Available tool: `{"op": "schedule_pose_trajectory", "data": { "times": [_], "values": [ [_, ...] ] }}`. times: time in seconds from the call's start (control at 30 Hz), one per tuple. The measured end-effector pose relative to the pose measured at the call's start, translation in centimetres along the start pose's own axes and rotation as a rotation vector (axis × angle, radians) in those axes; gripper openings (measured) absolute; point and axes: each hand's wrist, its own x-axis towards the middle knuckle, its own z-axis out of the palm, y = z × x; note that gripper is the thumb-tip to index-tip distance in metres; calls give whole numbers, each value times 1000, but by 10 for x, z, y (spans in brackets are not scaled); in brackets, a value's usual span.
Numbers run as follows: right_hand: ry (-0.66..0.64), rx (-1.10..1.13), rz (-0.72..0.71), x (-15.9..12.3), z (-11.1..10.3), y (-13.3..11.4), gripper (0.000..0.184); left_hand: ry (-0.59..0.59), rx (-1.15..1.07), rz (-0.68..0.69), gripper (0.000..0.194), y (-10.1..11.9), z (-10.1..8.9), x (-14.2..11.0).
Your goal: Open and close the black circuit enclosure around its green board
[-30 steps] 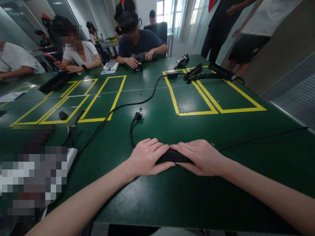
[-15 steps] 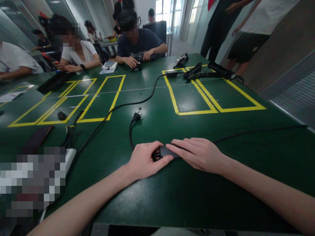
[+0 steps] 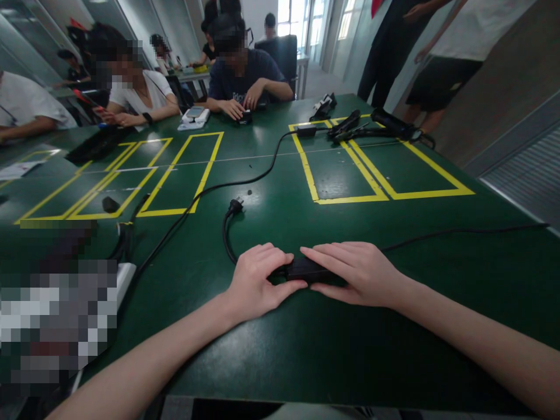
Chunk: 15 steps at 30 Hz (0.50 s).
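A black power adapter brick (image 3: 306, 269) lies on the green table (image 3: 280, 344) between my two hands. My left hand (image 3: 258, 282) grips its left end with curled fingers, where a short black cord (image 3: 224, 233) loops away to a plug (image 3: 235, 205). My right hand (image 3: 356, 273) lies over the brick's right end, fingers pressed on top and thumb against its near side. A thin black cable (image 3: 459, 233) runs from under that hand towards the table's right edge.
Yellow tape rectangles (image 3: 350, 166) mark the table. A long black cable (image 3: 245, 182) crosses it to an adapter (image 3: 306, 132). A white power strip (image 3: 125, 274) lies at left. Black tools (image 3: 394, 125) sit far right. People sit opposite and stand at the back right.
Both hands kept hold of the brick and shifted slightly. The cord loop and plug slid a little to the left and away from me.
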Motion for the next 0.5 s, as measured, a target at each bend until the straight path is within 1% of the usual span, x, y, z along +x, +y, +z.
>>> {"op": "schedule_pose_trajectory", "data": {
  "times": [0.1, 0.2, 0.33, 0.5],
  "values": [
    [22, 44, 26, 3, 0, -2, 41, 23, 61, 91, 32, -3, 1, 0],
    [40, 39, 24, 4, 0, -3, 39, 60, 106, 158, 31, -5, 1, 0],
    [77, 15, 7, 3, 0, -2, 39, 79, 147, 130, 35, -7, 1, 0],
    [80, 13, 0, 2, 1, -1, 35, 36, 142, 117, 36, -8, 0, 0]
  ]
}}
